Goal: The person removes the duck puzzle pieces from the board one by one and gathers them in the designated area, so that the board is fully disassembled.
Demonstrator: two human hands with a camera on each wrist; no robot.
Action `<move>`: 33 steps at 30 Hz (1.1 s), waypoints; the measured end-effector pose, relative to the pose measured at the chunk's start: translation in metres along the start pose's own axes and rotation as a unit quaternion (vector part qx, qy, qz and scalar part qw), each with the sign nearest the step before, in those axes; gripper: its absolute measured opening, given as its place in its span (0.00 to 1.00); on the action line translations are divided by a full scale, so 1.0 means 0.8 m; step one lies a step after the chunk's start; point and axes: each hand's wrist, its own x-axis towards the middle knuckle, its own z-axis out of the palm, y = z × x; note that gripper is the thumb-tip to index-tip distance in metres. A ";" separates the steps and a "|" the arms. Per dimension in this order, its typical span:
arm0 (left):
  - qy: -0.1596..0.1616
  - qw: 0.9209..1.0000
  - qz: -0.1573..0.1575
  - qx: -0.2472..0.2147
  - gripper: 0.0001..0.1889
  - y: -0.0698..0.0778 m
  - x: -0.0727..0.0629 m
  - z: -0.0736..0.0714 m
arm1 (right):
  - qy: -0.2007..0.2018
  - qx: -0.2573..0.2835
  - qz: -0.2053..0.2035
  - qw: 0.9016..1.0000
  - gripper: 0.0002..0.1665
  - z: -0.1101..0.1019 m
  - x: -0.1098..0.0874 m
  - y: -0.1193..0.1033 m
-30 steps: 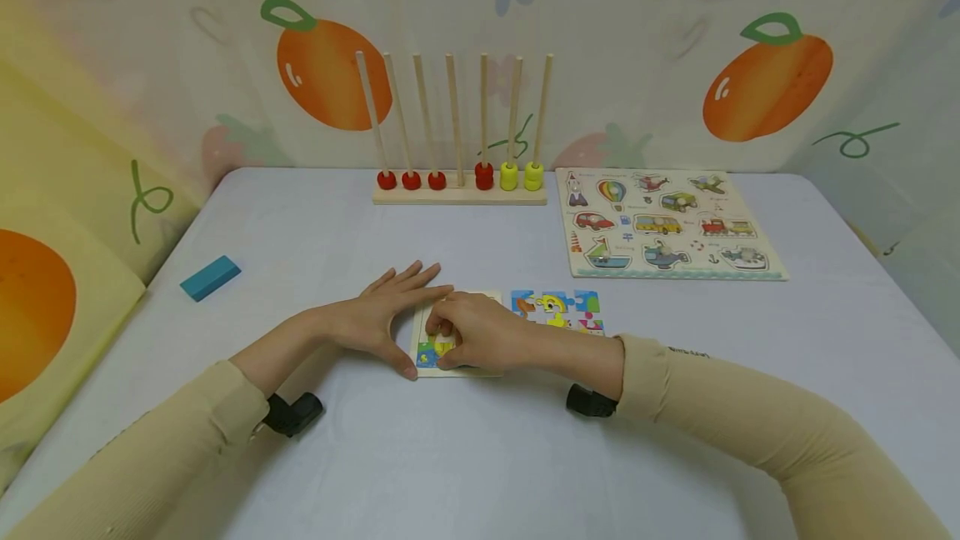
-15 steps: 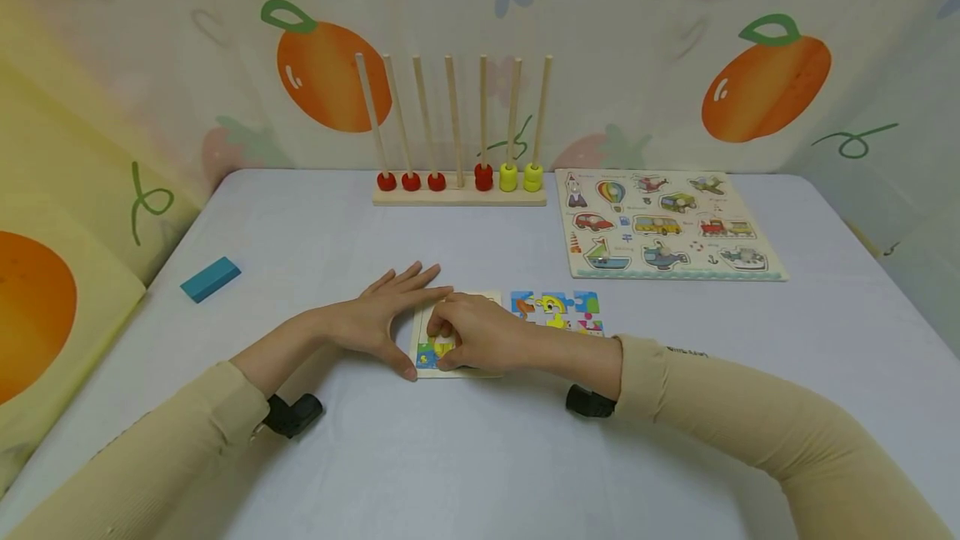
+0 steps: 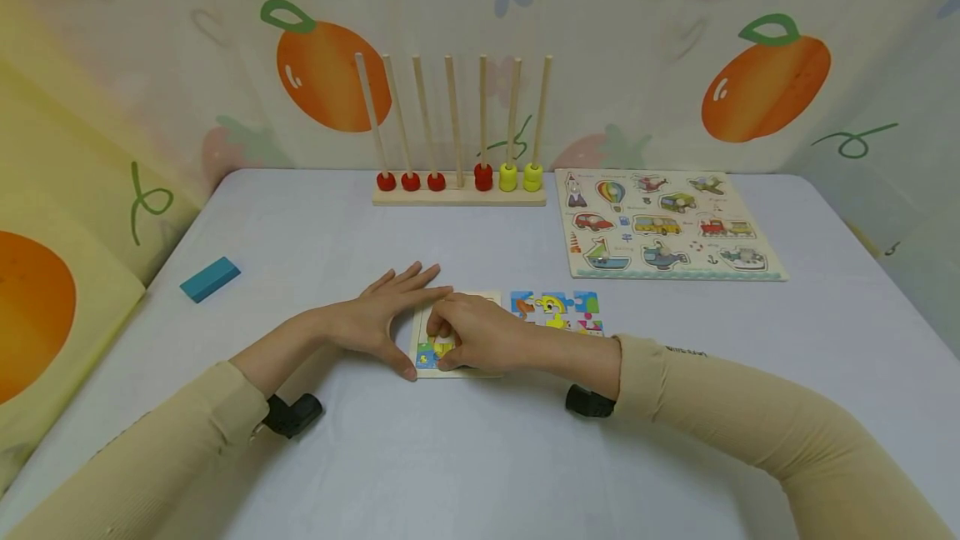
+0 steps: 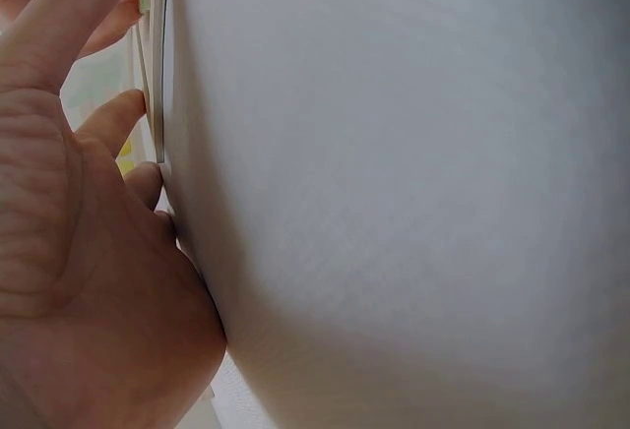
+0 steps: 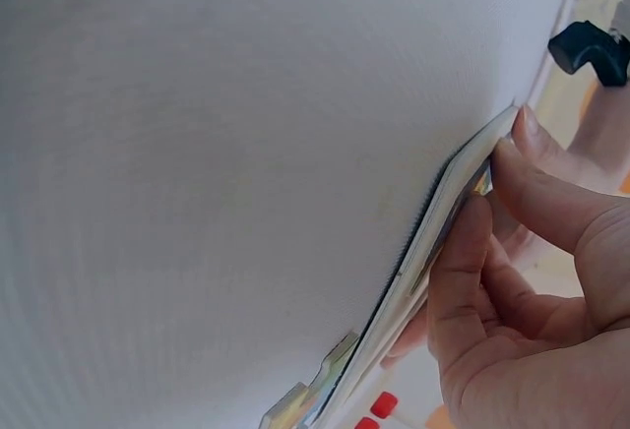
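Note:
A small wooden puzzle tray (image 3: 487,374) lies flat in the middle of the table, with colourful pieces at its lower left. My left hand (image 3: 381,317) spreads its fingers along the tray's left side, thumb near the lower corner and index finger over the upper edge. Over the tray, the fingers and thumb of my right hand (image 3: 483,330) are bent around a yellow puzzle piece (image 3: 443,346), pinching it low against the board. That hand hides most of the tray. In the right wrist view, the thumb and fingertips meet close to the tray edge (image 5: 409,276).
Several loose puzzle pieces (image 3: 557,303) lie right of the tray, partly behind the right forearm. A peg abacus (image 3: 459,197) with red and yellow beads stands at the back. A vehicle puzzle board (image 3: 678,248) lies back right, a blue block (image 3: 211,278) at left.

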 end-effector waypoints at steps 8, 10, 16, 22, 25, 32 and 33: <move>0.002 1.000 0.000 0.000 0.58 0.000 0.000 0.000 | 0.001 0.005 0.001 1.000 0.22 0.000 0.001 -0.001; 0.002 1.000 0.000 -0.001 0.58 0.000 0.000 0.000 | 0.004 0.009 -0.003 1.000 0.22 0.000 0.001 -0.001; 0.000 1.000 -0.001 0.000 0.59 0.000 0.000 0.000 | 0.014 0.025 -0.018 0.999 0.21 0.001 0.001 0.001; -0.001 1.000 -0.003 -0.003 0.59 0.000 0.000 0.000 | 0.019 0.039 -0.023 0.999 0.20 0.002 0.001 0.001; -0.002 1.000 -0.004 -0.003 0.59 -0.001 0.001 0.000 | 0.020 0.044 -0.025 0.999 0.20 0.001 0.001 0.001; -0.004 1.000 -0.010 -0.009 0.59 -0.002 0.000 0.000 | 0.030 0.069 -0.046 0.996 0.13 0.001 0.000 0.003; -0.004 1.000 -0.011 -0.010 0.59 -0.002 0.000 0.000 | 0.032 0.071 -0.048 0.996 0.11 0.001 0.000 0.003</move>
